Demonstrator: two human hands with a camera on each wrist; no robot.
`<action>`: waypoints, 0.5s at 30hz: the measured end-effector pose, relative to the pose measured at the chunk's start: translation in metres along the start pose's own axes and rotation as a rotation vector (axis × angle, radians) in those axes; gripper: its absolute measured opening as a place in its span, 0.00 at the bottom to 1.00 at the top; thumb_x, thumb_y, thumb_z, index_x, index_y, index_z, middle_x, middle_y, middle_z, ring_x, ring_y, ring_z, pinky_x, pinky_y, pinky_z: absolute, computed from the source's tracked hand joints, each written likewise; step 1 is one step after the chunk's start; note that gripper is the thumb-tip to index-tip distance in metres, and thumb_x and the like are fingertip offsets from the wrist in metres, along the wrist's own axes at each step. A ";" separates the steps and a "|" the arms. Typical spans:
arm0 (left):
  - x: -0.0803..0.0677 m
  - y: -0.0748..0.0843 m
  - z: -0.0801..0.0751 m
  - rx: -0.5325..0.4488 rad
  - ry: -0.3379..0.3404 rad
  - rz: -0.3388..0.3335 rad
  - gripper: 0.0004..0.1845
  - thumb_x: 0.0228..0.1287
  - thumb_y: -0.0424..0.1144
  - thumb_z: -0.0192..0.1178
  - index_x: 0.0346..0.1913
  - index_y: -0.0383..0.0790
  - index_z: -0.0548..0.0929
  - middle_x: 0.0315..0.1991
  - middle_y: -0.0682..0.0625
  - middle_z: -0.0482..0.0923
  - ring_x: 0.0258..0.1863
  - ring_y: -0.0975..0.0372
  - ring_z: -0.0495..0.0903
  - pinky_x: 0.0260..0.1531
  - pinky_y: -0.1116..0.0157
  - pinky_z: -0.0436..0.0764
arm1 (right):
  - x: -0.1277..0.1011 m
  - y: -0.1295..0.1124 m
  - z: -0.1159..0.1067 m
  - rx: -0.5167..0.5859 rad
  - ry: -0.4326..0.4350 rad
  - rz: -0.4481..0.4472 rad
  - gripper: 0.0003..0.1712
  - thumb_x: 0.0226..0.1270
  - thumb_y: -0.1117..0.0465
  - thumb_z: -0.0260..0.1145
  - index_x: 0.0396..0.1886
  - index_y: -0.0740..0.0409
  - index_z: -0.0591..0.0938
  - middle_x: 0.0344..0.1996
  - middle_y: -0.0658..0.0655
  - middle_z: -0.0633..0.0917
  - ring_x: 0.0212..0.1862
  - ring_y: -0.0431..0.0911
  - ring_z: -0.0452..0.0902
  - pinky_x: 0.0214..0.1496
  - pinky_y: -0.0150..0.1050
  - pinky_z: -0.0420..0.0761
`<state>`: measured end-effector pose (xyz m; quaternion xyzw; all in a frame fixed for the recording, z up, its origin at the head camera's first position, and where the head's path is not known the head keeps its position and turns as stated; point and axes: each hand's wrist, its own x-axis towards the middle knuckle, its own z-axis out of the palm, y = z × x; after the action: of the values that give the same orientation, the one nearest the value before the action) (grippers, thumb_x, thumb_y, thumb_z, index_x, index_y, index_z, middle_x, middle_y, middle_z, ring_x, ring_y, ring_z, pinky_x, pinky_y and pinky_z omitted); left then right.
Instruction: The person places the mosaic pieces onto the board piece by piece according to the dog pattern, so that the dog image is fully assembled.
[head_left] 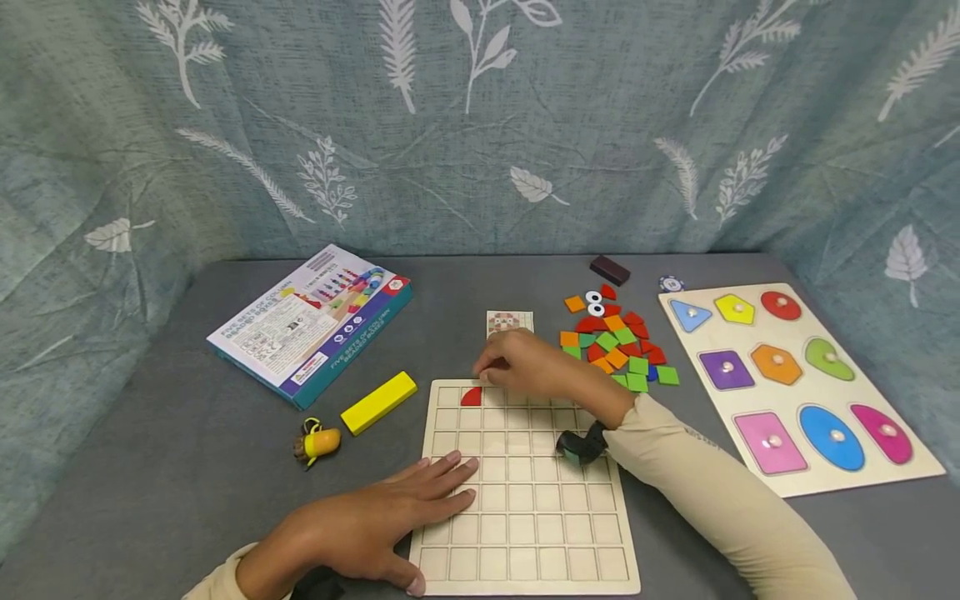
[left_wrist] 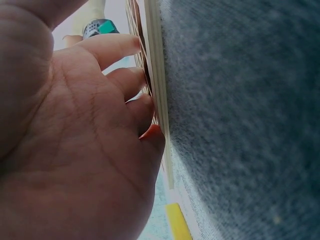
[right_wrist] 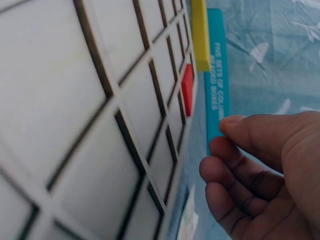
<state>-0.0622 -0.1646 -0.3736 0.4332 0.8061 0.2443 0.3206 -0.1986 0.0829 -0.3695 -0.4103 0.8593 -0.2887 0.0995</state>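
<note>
A pale wooden grid board (head_left: 521, 522) of square cells lies in front of me. My left hand (head_left: 375, 521) rests with spread fingers on its left edge; the left wrist view shows the fingertips at the board's side (left_wrist: 159, 75). In the second cell of the top row sits a red quarter-circle piece (head_left: 472, 397). Just right of that piece, my right hand (head_left: 517, 364) hovers over the board's far edge. Its fingers (right_wrist: 227, 160) are loosely curled with the thumb near the index, and nothing shows between them. A small pattern card (head_left: 510, 322) lies just beyond this hand.
Red, orange and green pieces (head_left: 615, 350) lie in a loose pile right of the board. Farther right is a shape puzzle board (head_left: 802, 392). On the left lie a yellow block (head_left: 378, 403), a small toy figure (head_left: 318, 442) and a flat box (head_left: 311, 325). A dark block (head_left: 610, 269) lies behind.
</note>
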 end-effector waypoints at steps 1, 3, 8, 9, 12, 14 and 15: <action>0.000 0.000 0.000 -0.001 0.000 -0.002 0.50 0.54 0.52 0.70 0.77 0.49 0.55 0.79 0.54 0.35 0.76 0.55 0.34 0.71 0.49 0.42 | -0.001 0.001 -0.002 0.002 0.005 -0.002 0.06 0.67 0.67 0.65 0.39 0.61 0.88 0.34 0.49 0.82 0.36 0.39 0.75 0.39 0.30 0.77; 0.000 0.000 0.000 -0.005 -0.001 -0.010 0.50 0.54 0.52 0.70 0.77 0.49 0.55 0.79 0.54 0.34 0.76 0.56 0.34 0.71 0.49 0.42 | -0.002 0.003 -0.006 0.010 0.016 -0.010 0.06 0.67 0.68 0.65 0.38 0.62 0.88 0.33 0.50 0.83 0.34 0.40 0.75 0.38 0.31 0.78; 0.000 0.001 0.000 -0.015 0.000 -0.020 0.50 0.54 0.52 0.70 0.77 0.50 0.55 0.79 0.55 0.34 0.76 0.56 0.34 0.71 0.48 0.41 | -0.006 0.009 -0.020 0.058 0.031 0.024 0.07 0.67 0.69 0.65 0.41 0.64 0.87 0.38 0.54 0.84 0.36 0.43 0.79 0.38 0.33 0.80; 0.000 0.001 -0.001 -0.017 0.000 -0.022 0.50 0.54 0.52 0.70 0.77 0.50 0.55 0.79 0.55 0.34 0.76 0.56 0.34 0.71 0.47 0.42 | -0.007 0.010 -0.024 0.068 0.034 0.041 0.08 0.67 0.68 0.65 0.43 0.65 0.87 0.39 0.54 0.84 0.37 0.44 0.79 0.39 0.34 0.80; 0.000 0.002 -0.001 -0.023 -0.004 -0.029 0.50 0.54 0.52 0.70 0.77 0.50 0.55 0.78 0.55 0.34 0.76 0.56 0.33 0.71 0.47 0.42 | -0.011 0.015 -0.034 0.095 0.048 0.100 0.11 0.68 0.68 0.64 0.47 0.66 0.85 0.41 0.56 0.84 0.39 0.46 0.79 0.39 0.36 0.81; 0.001 0.003 -0.001 -0.029 -0.006 -0.032 0.50 0.54 0.52 0.71 0.77 0.51 0.55 0.78 0.55 0.34 0.76 0.56 0.33 0.71 0.47 0.42 | -0.014 0.019 -0.039 0.102 0.057 0.136 0.12 0.68 0.68 0.63 0.48 0.66 0.85 0.42 0.56 0.84 0.39 0.47 0.79 0.39 0.38 0.81; 0.001 0.003 -0.001 -0.031 -0.006 -0.031 0.50 0.54 0.52 0.71 0.77 0.50 0.55 0.78 0.55 0.34 0.76 0.56 0.33 0.71 0.47 0.42 | -0.015 0.022 -0.042 0.104 0.061 0.152 0.12 0.68 0.68 0.63 0.49 0.66 0.84 0.42 0.57 0.84 0.39 0.48 0.79 0.40 0.38 0.81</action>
<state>-0.0619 -0.1629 -0.3713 0.4164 0.8080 0.2503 0.3333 -0.2199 0.1228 -0.3487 -0.3292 0.8744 -0.3371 0.1159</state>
